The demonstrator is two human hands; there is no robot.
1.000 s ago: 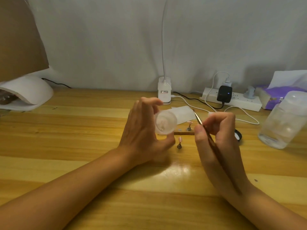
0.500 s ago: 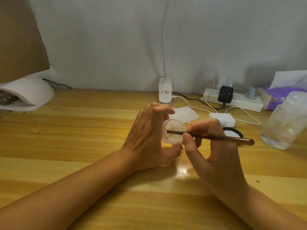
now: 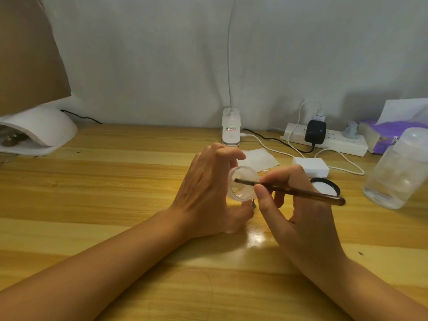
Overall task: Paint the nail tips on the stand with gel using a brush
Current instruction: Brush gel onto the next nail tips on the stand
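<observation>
- The left hand (image 3: 208, 193) grips a small clear round gel pot (image 3: 243, 184), tilted with its mouth toward the right hand.
- The right hand (image 3: 298, 205) pinches one slim brown brush (image 3: 289, 192); its tip sits inside the pot.
- The nail-tip stand is almost hidden behind the hands.
- The yellow wooden table (image 3: 104, 205) lies bare to the left and in front; its far edge meets the wall.
- At right crowd one black-rimmed round lid (image 3: 326, 185), one white block (image 3: 310, 164), one white power strip (image 3: 342, 144) and one clear plastic bottle (image 3: 398, 177).
- The clip lamp's label (image 3: 231, 129) is too small to read.
</observation>
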